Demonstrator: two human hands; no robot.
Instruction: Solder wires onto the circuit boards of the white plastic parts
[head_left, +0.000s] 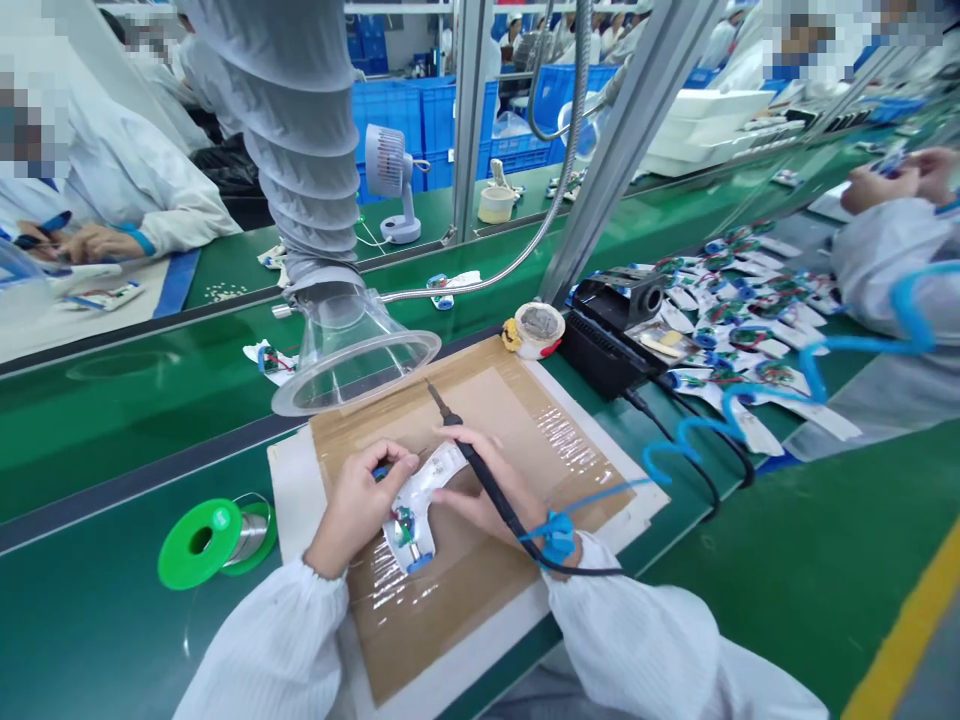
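The right hand (480, 497) was closed around a black soldering iron (474, 458), held like a pen, with its tip pointing up and away and clear of the work. The left hand (360, 505) was closed on a white piece (444, 470) and pinched a small blue item (381, 472), whose identity could not be told. The white piece lay on the mat, between the 2 hands, with a green part (405, 525) and a blue end (420, 562) already on it; whether its joints were complete could not be told at this size. The cardboard mat (510, 400), patched with clear tape, rested on a white sheet (294, 500) and bore only this 1 piece. A blue wrist strap (559, 537) circled the right wrist, and its coiled cord (862, 345) ran off to the right. A green solder spool (214, 545) stood left of the mat, and a clear fume hood (352, 350) on a grey hose (292, 120) hung just above its far edge. Beyond the mat sat a tape roll (536, 330) and a black iron station (607, 340). Farther right lay a large heap of similar white pieces with wires (742, 320), too many to count, near a co-worker's sleeve (885, 265). Another co-worker's hand (97, 243) worked across the green bench (97, 450).
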